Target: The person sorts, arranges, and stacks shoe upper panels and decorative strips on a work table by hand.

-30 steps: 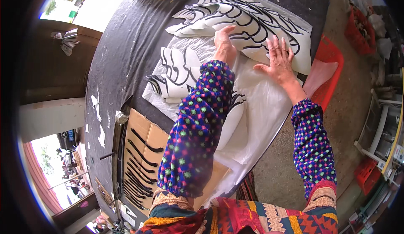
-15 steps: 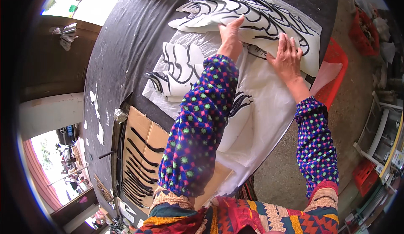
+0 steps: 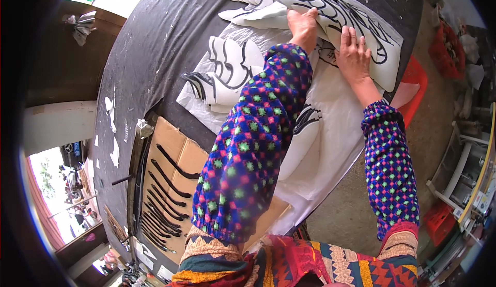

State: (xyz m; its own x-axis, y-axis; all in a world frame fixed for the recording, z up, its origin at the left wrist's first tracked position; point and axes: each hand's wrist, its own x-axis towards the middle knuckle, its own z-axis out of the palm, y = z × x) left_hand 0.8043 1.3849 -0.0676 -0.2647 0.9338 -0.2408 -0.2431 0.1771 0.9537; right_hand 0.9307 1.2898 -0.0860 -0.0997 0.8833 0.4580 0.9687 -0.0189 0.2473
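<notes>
A large white panel with curved black lines (image 3: 386,70) lies at the far end of the dark-covered table (image 3: 139,59). My left hand (image 3: 304,27) is closed on its near edge, thumb on top and the other fingers hidden beneath. To its right, my right hand (image 3: 354,57) lies flat on the panel, fingers stretched out. Under the panel is a thin whitish sheet (image 3: 341,114). Smaller white pieces with black lines (image 3: 245,65) rest on the sheet left of my left forearm. Another white piece (image 3: 298,150) lies between my forearms, partly hidden by the left sleeve.
Several curved black strips (image 3: 166,188) lie in a row on brown cardboard (image 3: 187,150) at the near left. A red basket (image 3: 416,103) stands beside the table's right edge. Farther right are another red basket (image 3: 445,49) and a metal-framed rack (image 3: 454,168).
The view has shifted, so the table's things sit higher in the picture. My left hand has slid a little right along the panel's edge, its fingers now tucked under. My right hand stays on the panel.
</notes>
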